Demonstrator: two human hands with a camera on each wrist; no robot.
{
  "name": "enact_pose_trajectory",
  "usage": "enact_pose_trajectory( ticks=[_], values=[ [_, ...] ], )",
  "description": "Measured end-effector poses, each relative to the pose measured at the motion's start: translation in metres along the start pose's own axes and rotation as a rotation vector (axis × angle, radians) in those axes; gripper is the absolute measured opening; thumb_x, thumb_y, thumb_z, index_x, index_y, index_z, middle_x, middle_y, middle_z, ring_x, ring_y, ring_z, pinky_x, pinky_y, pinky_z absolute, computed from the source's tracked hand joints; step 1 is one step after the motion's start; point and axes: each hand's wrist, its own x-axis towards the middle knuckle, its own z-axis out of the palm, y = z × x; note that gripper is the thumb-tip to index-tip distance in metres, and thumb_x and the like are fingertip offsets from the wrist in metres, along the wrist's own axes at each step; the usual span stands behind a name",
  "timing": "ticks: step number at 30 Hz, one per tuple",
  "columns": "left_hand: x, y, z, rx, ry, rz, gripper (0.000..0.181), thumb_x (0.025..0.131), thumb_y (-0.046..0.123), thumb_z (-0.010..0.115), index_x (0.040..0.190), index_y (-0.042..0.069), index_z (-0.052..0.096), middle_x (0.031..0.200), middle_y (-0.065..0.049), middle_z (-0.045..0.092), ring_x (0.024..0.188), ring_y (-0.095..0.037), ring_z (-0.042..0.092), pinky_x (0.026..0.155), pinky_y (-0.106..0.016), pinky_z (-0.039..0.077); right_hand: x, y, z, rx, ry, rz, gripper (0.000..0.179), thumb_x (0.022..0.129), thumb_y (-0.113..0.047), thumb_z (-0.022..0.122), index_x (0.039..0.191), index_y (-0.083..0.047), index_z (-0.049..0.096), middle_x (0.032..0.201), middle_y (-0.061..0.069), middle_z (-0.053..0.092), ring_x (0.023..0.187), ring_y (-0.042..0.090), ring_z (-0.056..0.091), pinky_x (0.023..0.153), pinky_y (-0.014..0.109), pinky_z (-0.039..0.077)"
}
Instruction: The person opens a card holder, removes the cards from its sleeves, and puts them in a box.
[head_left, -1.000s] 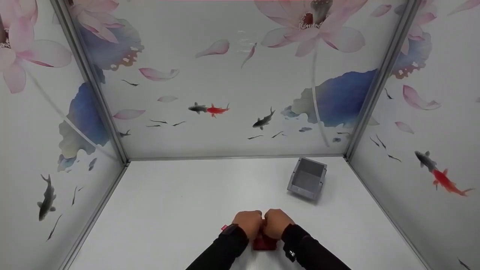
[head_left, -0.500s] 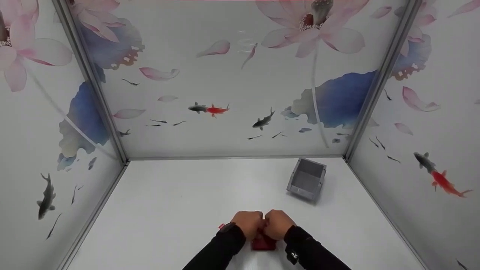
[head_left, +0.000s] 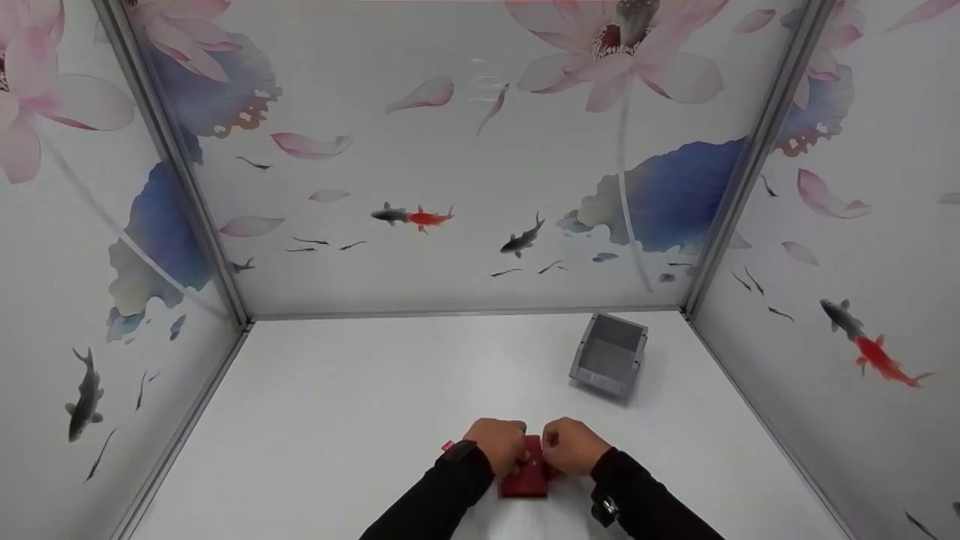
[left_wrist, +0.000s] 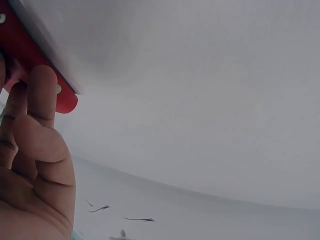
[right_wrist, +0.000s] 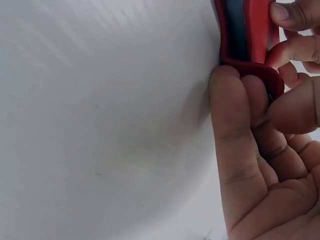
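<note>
while hands (head_left: 497, 447) (head_left: 574, 447) pinch, red obj (head_left: 529, 480) btwn

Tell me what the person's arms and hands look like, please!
The left hand and right hand are bare. The left sleeve and right sleeve are long and black. A little red tag sticks out by the left wrist, and a shiny silvery piece shows near the right one, too small to say what it is.

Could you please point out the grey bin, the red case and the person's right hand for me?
Grey bin (head_left: 609, 358): head view, on its bare inside.
Red case (head_left: 532, 478): head view, on its upper face.
Right hand (head_left: 574, 448): head view, on the back of the hand.
</note>
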Motion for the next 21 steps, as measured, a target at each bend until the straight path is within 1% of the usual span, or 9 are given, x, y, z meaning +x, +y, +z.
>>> enact_pose_trajectory(
  ticks=[4,6,7,10,13,14,17,19,21],
  values=[
    [0.001,0.001,0.002,-0.024,0.013,0.004,0.024,0.102,0.038,0.088,0.099,0.019,0.073,0.087,0.009,0.071,0.065,-0.006,0.052,0.067,-0.025,0.057,-0.003,0.002,-0.005,0.035,-0.02,0.052,0.014,0.09,-0.008,0.071,0.077,-0.012,0.068,0.072,-0.001,0.071,0.062,0.01,0.062,0.059,0.025,0.047],
    [0.002,0.001,0.004,-0.036,0.016,0.002,0.024,0.105,0.038,0.084,0.097,0.018,0.072,0.085,0.009,0.07,0.064,-0.006,0.05,0.066,-0.025,0.056,-0.006,0.004,-0.009,0.048,-0.032,0.068,0.013,0.091,-0.007,0.073,0.078,-0.011,0.07,0.071,0.0,0.072,0.06,0.008,0.062,0.058,0.024,0.048],
    [0.002,0.001,0.004,-0.044,0.018,-0.001,0.024,0.105,0.038,0.084,0.097,0.018,0.072,0.084,0.009,0.069,0.063,-0.006,0.049,0.065,-0.025,0.056,-0.007,0.005,-0.01,0.05,-0.037,0.063,0.013,0.092,-0.005,0.075,0.08,-0.01,0.071,0.071,-0.001,0.071,0.06,0.008,0.062,0.058,0.024,0.048],
    [0.001,0.002,0.005,-0.08,0.013,-0.02,0.023,0.105,0.036,0.084,0.096,0.018,0.073,0.083,0.009,0.068,0.063,-0.007,0.049,0.064,-0.025,0.054,-0.011,0.007,-0.013,0.028,-0.052,0.031,0.015,0.092,0.001,0.08,0.082,-0.006,0.072,0.071,-0.004,0.067,0.063,0.009,0.06,0.059,0.023,0.046],
    [-0.001,0.001,0.005,-0.118,0.01,-0.039,0.02,0.1,0.032,0.089,0.097,0.019,0.076,0.085,0.01,0.069,0.064,-0.007,0.05,0.065,-0.025,0.054,-0.015,0.009,-0.013,-0.019,-0.036,-0.012,0.015,0.09,0.005,0.083,0.084,-0.004,0.073,0.073,-0.003,0.065,0.068,0.012,0.057,0.062,0.025,0.043],
    [-0.001,0.0,0.006,-0.131,0.012,-0.044,0.019,0.098,0.031,0.091,0.097,0.019,0.076,0.085,0.01,0.069,0.064,-0.007,0.051,0.065,-0.025,0.054,-0.015,0.01,-0.012,-0.033,-0.025,-0.014,0.015,0.09,0.005,0.084,0.084,-0.004,0.073,0.074,-0.003,0.065,0.07,0.013,0.057,0.063,0.026,0.043],
    [-0.004,0.0,0.005,-0.131,0.018,-0.047,0.018,0.093,0.028,0.096,0.099,0.021,0.08,0.088,0.01,0.072,0.067,-0.007,0.055,0.068,-0.025,0.056,-0.016,0.011,-0.01,-0.065,0.005,-0.001,0.017,0.088,0.003,0.087,0.083,-0.006,0.074,0.076,-0.002,0.066,0.073,0.014,0.057,0.065,0.027,0.043],
    [-0.006,0.0,0.003,-0.133,0.009,-0.052,0.018,0.092,0.026,0.096,0.101,0.021,0.081,0.09,0.009,0.072,0.069,-0.007,0.056,0.069,-0.025,0.056,-0.016,0.012,-0.008,-0.072,0.015,0.018,0.017,0.087,0.002,0.088,0.082,-0.007,0.075,0.075,-0.002,0.067,0.073,0.014,0.057,0.065,0.028,0.043],
    [-0.007,0.001,0.002,-0.128,0.0,-0.058,0.016,0.094,0.027,0.094,0.099,0.02,0.08,0.089,0.008,0.072,0.069,-0.008,0.056,0.069,-0.026,0.056,-0.017,0.013,-0.006,-0.078,0.022,0.031,0.018,0.087,0.001,0.09,0.081,-0.007,0.075,0.074,-0.003,0.066,0.072,0.014,0.057,0.065,0.028,0.043]
  ],
)
